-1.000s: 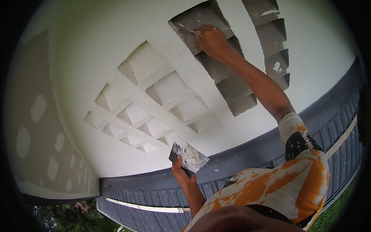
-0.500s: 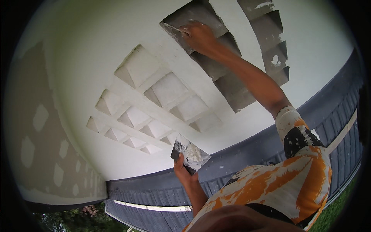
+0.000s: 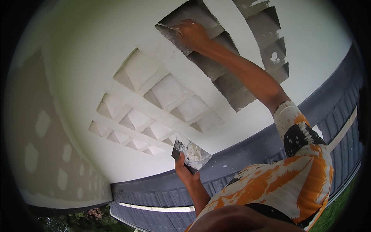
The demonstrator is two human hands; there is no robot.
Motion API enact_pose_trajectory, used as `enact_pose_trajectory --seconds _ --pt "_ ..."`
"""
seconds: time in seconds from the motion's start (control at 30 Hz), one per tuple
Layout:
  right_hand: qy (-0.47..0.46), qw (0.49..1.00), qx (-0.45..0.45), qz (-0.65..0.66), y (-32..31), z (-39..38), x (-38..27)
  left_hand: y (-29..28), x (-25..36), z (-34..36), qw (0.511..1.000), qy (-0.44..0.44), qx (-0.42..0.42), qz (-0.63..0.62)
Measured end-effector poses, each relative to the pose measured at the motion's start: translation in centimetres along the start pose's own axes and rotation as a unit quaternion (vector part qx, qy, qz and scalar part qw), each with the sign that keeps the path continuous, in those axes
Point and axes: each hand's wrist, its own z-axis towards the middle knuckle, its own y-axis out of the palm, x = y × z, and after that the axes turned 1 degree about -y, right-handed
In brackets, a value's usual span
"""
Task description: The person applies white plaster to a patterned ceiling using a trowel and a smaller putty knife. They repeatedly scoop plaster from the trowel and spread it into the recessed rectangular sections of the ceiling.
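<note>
Recess (image 3: 201, 17), grey, lay in the pale wall (image 3: 96, 65), behind the right hand (image 3: 192, 34).
That hand was closed on what looked like a thin blade (image 3: 166, 27), mostly hidden, by the recess's left edge; the left hand (image 3: 185, 170) gripped a plate (image 3: 176, 154) bearing white paste (image 3: 194, 153), well below; good work here probably called for light, even pressure along the edge, small loads and a steady plate.

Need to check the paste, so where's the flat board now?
In the head view, the flat board is below centre, held in the left hand, at the lower right of the pale wall recesses.
</note>
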Motion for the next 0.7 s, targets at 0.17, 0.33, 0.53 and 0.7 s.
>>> enact_pose_trajectory --seconds 0.17,0.33,0.53,0.7 --pt "0.007 0.992 -0.127 -0.002 1.8 0.7 1.5 0.9 0.1 0.0 1.000 -0.009 0.009 0.008" --pt "0.034 0.988 -0.154 -0.006 -3.0 -0.9 -0.4 0.6 0.3 -0.4 0.999 -0.005 0.031 -0.010" --pt "0.024 0.996 -0.090 -0.002 -2.4 1.2 -1.5 1.0 0.3 -0.1 0.999 -0.010 -0.002 -0.039" --pt "0.002 0.980 -0.197 -0.027 -3.4 -2.8 -2.3 0.7 0.2 -0.1 0.999 -0.023 0.008 -0.046"
